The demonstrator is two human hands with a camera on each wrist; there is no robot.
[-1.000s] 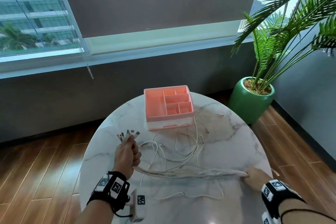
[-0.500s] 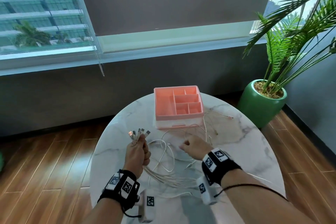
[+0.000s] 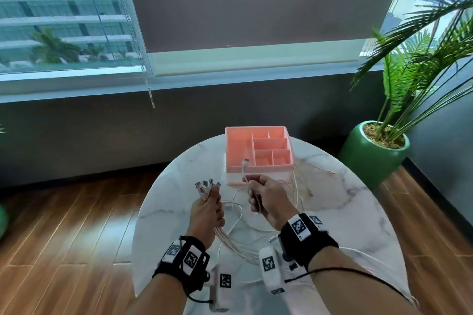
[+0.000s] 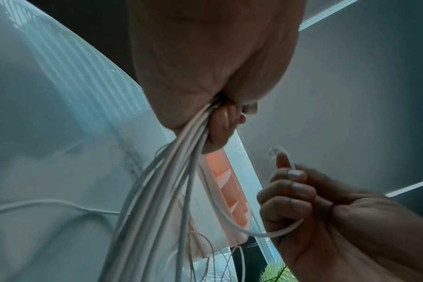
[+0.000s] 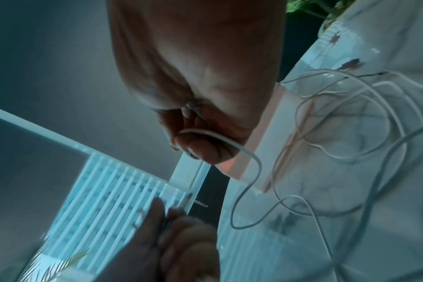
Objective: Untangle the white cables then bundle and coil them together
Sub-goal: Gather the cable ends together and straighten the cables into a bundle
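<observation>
Both hands are holding white cables above the marble worktop.

My left hand is gripping the bundle of white cables in a closed fist at lower centre of the head view — the plug ends are fanning out above my knuckles, and the strands are trailing down toward the bottom of the frame. My right hand, just to the right, is pinching a single white cable in a curled grip — its plug is standing up in front of the pink organizer tray. More loose cable is lying on the worktop right of the tray.
</observation>
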